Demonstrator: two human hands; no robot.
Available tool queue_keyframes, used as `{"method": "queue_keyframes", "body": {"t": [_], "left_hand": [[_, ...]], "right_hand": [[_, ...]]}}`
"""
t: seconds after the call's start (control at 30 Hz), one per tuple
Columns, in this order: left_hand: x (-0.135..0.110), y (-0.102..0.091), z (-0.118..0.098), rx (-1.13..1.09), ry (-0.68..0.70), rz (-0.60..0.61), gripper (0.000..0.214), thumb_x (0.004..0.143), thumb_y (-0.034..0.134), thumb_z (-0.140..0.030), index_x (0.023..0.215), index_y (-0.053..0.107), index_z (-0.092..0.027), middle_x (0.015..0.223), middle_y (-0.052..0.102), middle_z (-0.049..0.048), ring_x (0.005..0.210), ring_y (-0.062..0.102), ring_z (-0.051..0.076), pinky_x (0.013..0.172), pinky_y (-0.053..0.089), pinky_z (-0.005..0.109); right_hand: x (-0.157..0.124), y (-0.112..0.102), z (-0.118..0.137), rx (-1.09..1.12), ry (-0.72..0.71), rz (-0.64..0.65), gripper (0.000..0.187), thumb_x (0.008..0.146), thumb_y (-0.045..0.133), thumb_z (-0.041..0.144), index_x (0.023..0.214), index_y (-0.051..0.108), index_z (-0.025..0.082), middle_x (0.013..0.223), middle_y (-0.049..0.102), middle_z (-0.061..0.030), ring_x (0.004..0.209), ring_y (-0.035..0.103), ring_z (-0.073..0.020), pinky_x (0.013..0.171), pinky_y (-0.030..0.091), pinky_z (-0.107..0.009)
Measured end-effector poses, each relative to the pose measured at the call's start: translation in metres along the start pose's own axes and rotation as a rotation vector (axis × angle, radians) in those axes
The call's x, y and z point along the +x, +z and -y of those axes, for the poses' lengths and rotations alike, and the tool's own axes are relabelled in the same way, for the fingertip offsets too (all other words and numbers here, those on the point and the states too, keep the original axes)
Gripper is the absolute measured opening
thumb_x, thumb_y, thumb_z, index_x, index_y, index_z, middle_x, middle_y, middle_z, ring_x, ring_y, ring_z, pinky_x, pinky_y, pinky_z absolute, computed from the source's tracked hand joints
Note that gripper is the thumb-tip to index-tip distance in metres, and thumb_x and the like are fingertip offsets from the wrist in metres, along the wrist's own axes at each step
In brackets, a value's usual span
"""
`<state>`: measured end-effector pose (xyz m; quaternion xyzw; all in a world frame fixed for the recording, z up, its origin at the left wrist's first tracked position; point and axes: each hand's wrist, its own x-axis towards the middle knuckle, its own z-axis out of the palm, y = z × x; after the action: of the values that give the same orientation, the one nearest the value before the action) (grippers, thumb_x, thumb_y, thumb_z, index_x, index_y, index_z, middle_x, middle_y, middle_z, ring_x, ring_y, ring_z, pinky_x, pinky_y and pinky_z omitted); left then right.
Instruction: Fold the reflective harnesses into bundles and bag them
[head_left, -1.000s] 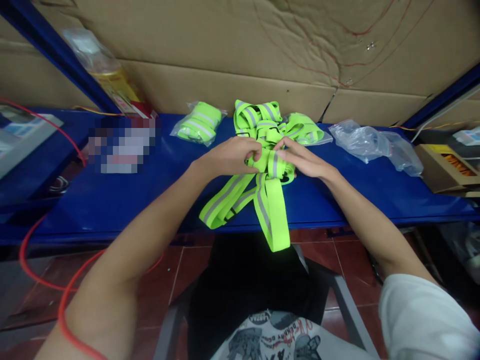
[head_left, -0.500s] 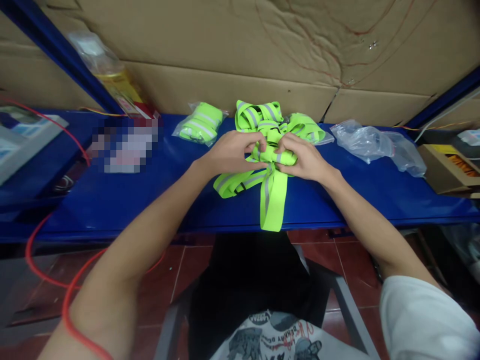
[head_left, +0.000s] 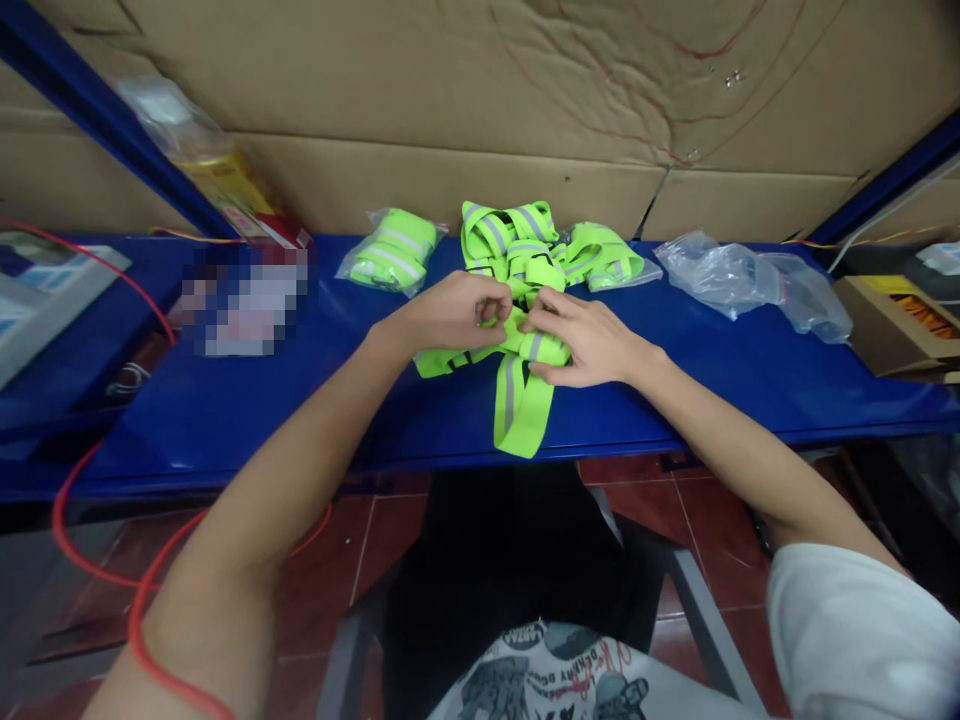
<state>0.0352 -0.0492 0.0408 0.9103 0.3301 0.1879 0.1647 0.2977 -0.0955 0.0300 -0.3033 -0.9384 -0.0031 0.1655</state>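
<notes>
Between my two hands is a neon-yellow reflective strap (head_left: pixel 523 405) with a grey stripe, partly folded into a bundle. One loop of it hangs toward the table's front edge. My left hand (head_left: pixel 463 312) has its fingers curled closed on the strap at the left of the bundle. My right hand (head_left: pixel 589 338) grips the folded part from the right, thumb below and fingers above. Just behind lies a heap of loose reflective straps (head_left: pixel 510 232), and to its right a further bundle of yellow strap (head_left: pixel 604 255) on clear plastic.
A bagged yellow strap (head_left: pixel 394 250) lies on the blue table (head_left: pixel 637 400) to the left. Clear plastic bags (head_left: pixel 720 275) and a cardboard box (head_left: pixel 900 325) are at the right. A bottle (head_left: pixel 195 150) stands back left. A red hose (head_left: pixel 139 620) crosses near my left arm.
Both hands have shifted slightly left with the strap. My right hand has turned further over the folded bundle, and the hanging loop has swung left.
</notes>
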Motion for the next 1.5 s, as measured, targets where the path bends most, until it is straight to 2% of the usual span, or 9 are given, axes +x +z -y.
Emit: {"method": "queue_keyframes", "body": {"t": [0.17,0.33,0.5,0.63,0.73,1.1,1.23,1.4,1.5], "left_hand": [[-0.002,0.000,0.000,0.111,-0.124,-0.037,0.024,0.083,0.069,-0.037,0.102,0.071,-0.022,0.101,0.071,0.0048,0.082,0.065,0.020,0.075,0.045,0.032],[-0.002,-0.004,-0.009,0.085,-0.322,0.041,0.035,0.091,0.068,-0.046,0.118,0.068,-0.023,0.077,0.070,0.0008,0.079,0.066,0.025,0.073,0.044,0.034],[-0.001,-0.007,-0.009,0.138,-0.480,0.070,0.045,0.091,0.067,-0.067,0.100,0.070,-0.023,0.071,0.069,0.0037,0.073,0.067,0.026,0.070,0.045,0.036],[-0.002,-0.012,-0.009,0.078,-0.598,0.200,0.059,0.089,0.063,-0.081,0.075,0.067,-0.024,0.052,0.057,0.0019,0.058,0.065,0.024,0.066,0.048,0.036],[-0.004,-0.015,-0.008,0.009,-0.642,0.251,0.061,0.078,0.074,-0.084,0.076,0.069,-0.024,0.053,0.060,0.0018,0.059,0.069,0.025,0.064,0.050,0.034],[-0.003,-0.015,0.006,-0.180,-0.469,0.304,0.061,0.061,0.095,-0.072,0.066,0.058,-0.024,0.054,0.065,0.0008,0.055,0.068,0.020,0.056,0.048,0.030],[-0.004,-0.015,0.004,-0.104,-0.386,0.222,0.064,0.064,0.092,-0.073,0.061,0.051,-0.024,0.051,0.058,-0.0019,0.051,0.060,0.017,0.054,0.042,0.029],[-0.005,-0.014,0.006,-0.144,-0.397,0.128,0.058,0.062,0.097,-0.066,0.077,0.061,-0.024,0.064,0.064,-0.0023,0.061,0.067,0.019,0.057,0.047,0.028],[-0.005,-0.012,0.009,-0.231,-0.419,0.101,0.061,0.058,0.102,-0.061,0.092,0.068,-0.023,0.070,0.068,-0.0008,0.065,0.071,0.021,0.057,0.053,0.031]], "right_hand": [[0.001,-0.001,-0.004,0.202,-0.023,-0.064,0.035,0.099,0.064,0.044,0.120,0.077,0.020,0.111,0.066,-0.0104,0.099,0.065,-0.0261,0.087,0.050,-0.039],[0.001,-0.004,-0.009,0.168,0.078,-0.064,0.050,0.093,0.072,0.047,0.135,0.070,0.021,0.119,0.068,-0.0118,0.103,0.065,-0.0296,0.090,0.050,-0.041],[0.000,-0.011,-0.005,0.015,0.326,-0.022,0.067,0.081,0.082,0.070,0.124,0.067,0.021,0.126,0.069,-0.0159,0.103,0.066,-0.0351,0.081,0.048,-0.040],[0.002,-0.019,-0.001,-0.035,0.511,0.095,0.081,0.075,0.081,0.085,0.123,0.064,0.021,0.101,0.074,-0.0125,0.089,0.068,-0.0355,0.077,0.046,-0.040],[0.005,-0.021,0.002,-0.011,0.583,0.162,0.083,0.074,0.080,0.088,0.122,0.063,0.021,0.086,0.071,-0.0087,0.081,0.068,-0.0341,0.075,0.044,-0.040],[0.006,-0.009,0.007,0.031,0.474,0.122,0.092,0.074,0.087,0.078,0.141,0.069,0.017,0.110,0.083,-0.0168,0.096,0.078,-0.0402,0.077,0.052,-0.044],[0.005,-0.005,0.007,0.049,0.483,0.108,0.087,0.077,0.083,0.079,0.138,0.070,0.018,0.105,0.082,-0.0145,0.091,0.077,-0.0376,0.074,0.051,-0.043],[0.005,-0.002,0.008,0.077,0.459,0.062,0.078,0.079,0.083,0.074,0.132,0.066,0.019,0.125,0.077,-0.0181,0.099,0.074,-0.0373,0.075,0.050,-0.042],[0.006,0.001,0.011,0.107,0.492,0.030,0.075,0.078,0.084,0.067,0.130,0.064,0.018,0.115,0.078,-0.0166,0.095,0.074,-0.0369,0.074,0.050,-0.041]]}}
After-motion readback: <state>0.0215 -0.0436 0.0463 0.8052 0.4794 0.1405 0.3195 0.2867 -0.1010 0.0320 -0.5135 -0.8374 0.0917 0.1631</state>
